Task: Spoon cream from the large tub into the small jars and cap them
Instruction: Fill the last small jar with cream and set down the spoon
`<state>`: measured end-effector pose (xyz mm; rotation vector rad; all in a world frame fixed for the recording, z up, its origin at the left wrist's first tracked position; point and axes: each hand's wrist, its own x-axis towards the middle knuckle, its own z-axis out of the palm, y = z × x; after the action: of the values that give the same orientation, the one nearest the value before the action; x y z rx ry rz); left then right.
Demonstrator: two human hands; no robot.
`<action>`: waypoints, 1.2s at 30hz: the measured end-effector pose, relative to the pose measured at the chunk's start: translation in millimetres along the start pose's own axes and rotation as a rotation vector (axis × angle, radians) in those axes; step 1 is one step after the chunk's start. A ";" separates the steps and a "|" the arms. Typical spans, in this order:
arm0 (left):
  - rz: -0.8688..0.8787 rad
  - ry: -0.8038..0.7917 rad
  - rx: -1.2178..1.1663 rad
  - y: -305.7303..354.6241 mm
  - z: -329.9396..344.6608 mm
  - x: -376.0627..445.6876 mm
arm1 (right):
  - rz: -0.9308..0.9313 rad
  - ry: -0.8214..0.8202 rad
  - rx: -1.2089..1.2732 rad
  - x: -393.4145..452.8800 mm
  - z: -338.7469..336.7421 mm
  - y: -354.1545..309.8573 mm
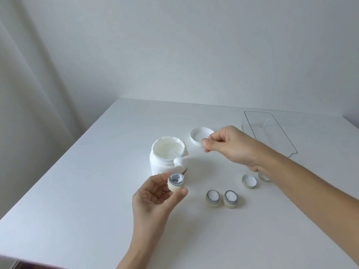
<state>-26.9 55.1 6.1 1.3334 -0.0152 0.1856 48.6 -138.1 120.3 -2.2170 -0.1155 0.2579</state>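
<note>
Two jars [221, 198] right of the tub [168, 157] look filled, uncapped. My left hand [155, 199] pinches a part-full third in front of it; right hand [231, 146] pinches the loaded spoon [181, 162], probably plastic. Caps [249, 181] wait.

Looks like a plain room in a home, set up as a small cosmetics refill spot. White counter [81, 191] pushed into a corner, bare pale wall [194, 45] behind it, pale curtain [29, 94] hanging at the left. No lab or shop fittings visible. Household-scale items on the counter: open cream tub [167, 154] with its white lid [200, 136] beside it, small jars [213, 199] with loose caps [249, 181] at near right, clear plastic tray [272, 133] at far right.
</note>
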 end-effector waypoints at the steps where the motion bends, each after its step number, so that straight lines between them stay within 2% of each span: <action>1: -0.001 -0.002 0.001 0.2 -0.1 -0.1 | -0.017 0.014 -0.036 -5.6 5.0 0.4; 5: -0.005 -0.003 -0.001 1.0 0.0 -0.4 | -0.104 0.151 -0.222 -18.2 22.0 1.4; 8: -0.011 0.001 -0.008 1.8 0.4 -0.4 | -0.244 0.288 -0.351 -22.8 28.2 4.5; 11: -0.020 0.007 -0.011 2.0 0.9 -0.4 | -0.475 0.459 -0.486 -28.1 34.8 10.8; 15: -0.027 0.002 -0.013 2.2 1.0 -0.5 | -0.891 0.674 -0.774 -39.3 36.5 20.6; 17: -0.028 -0.004 -0.014 2.8 1.0 -0.3 | -1.072 0.722 -0.892 -46.0 33.6 28.1; 20: -0.028 -0.016 -0.017 3.5 1.3 -0.1 | -1.212 0.760 -0.974 -53.1 30.0 37.2; 25: -0.037 -0.021 -0.018 2.2 1.5 -0.3 | -1.304 0.754 -0.958 -55.6 24.3 43.0; 29: -0.029 -0.016 -0.014 2.7 0.9 -0.8 | -1.307 0.768 -0.934 -57.0 19.2 44.9; 33: -0.030 -0.018 -0.025 2.6 0.9 -0.1 | -1.243 0.814 -0.907 -53.2 13.0 43.3; 36: -0.028 -0.009 -0.011 2.4 0.7 0.0 | -1.120 0.919 -0.811 -43.0 7.6 31.1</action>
<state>-27.2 54.9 8.5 1.3225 -0.0050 0.1562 4.7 -158.8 97.4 -2.3795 -1.0206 -1.6165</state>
